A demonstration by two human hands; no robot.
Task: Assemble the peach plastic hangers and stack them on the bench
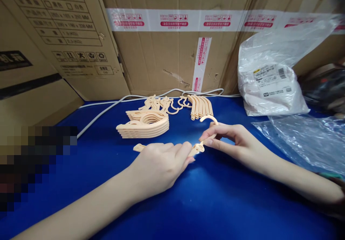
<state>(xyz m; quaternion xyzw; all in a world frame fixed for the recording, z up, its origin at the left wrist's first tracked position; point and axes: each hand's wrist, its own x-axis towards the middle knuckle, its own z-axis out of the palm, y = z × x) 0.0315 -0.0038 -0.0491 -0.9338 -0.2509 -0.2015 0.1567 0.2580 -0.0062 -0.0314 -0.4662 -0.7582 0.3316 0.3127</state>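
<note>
My left hand (161, 162) is closed over a peach plastic hanger arm (139, 147) that lies on the blue table (215, 204); only the arm's left tip shows. My right hand (234, 139) pinches a peach plastic hook piece (208, 119) whose curved end rises above my fingers. The two parts meet between my hands at a small joint (198, 148). Just behind my hands sits a stack of assembled peach hangers (144, 124). Loose hook pieces (201, 106) lie in a row behind that.
Cardboard boxes (172, 53) wall off the back and left. A white cable (107, 108) runs along their foot. A white plastic bag with labels (269, 85) stands at back right, with clear plastic film (309, 143) spread in front of it.
</note>
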